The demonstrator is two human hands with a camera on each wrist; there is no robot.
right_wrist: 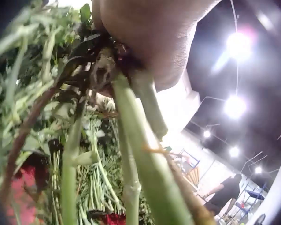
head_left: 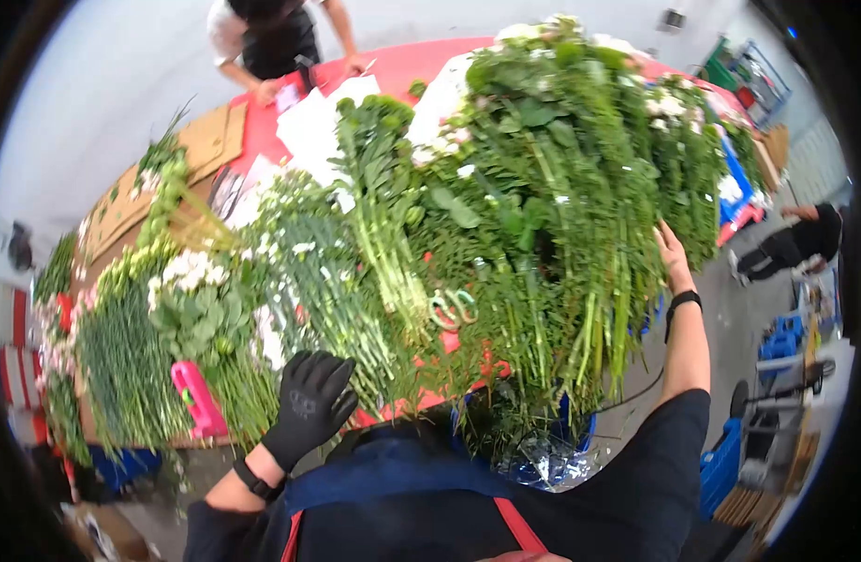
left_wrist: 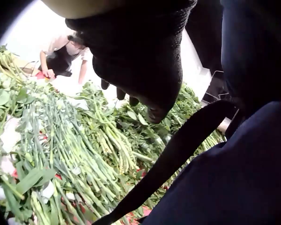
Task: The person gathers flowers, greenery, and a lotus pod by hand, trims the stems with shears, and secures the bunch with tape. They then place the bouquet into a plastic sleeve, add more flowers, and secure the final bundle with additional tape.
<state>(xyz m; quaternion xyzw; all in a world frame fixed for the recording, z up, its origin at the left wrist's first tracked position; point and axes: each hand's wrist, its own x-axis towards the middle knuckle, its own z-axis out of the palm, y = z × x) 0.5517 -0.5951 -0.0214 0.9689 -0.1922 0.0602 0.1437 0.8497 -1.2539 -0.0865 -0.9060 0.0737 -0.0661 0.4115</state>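
Observation:
My left hand point(head_left: 309, 403), in a black glove, hovers at the near side of the table with its fingers loosely spread and nothing in them. Just beyond it lie thin green flower stems point(head_left: 341, 318). On the far right my bare right hand point(head_left: 675, 258) holds the side of a big bundle of leafy stems point(head_left: 589, 253); leaves hide part of its grip. Up close in the right wrist view, thick green stems point(right_wrist: 147, 154) run out from under the hand point(right_wrist: 147, 42). Scissors with pale green handles point(head_left: 452, 308) lie among the stems.
The red table point(head_left: 421, 61) is heaped with white and pink flowers point(head_left: 189, 272). A pink tool point(head_left: 198, 398) lies at the left front. Another person point(head_left: 276, 42) works across the table, and someone in black point(head_left: 800, 244) is at the right. Blue crates point(head_left: 721, 468) stand right.

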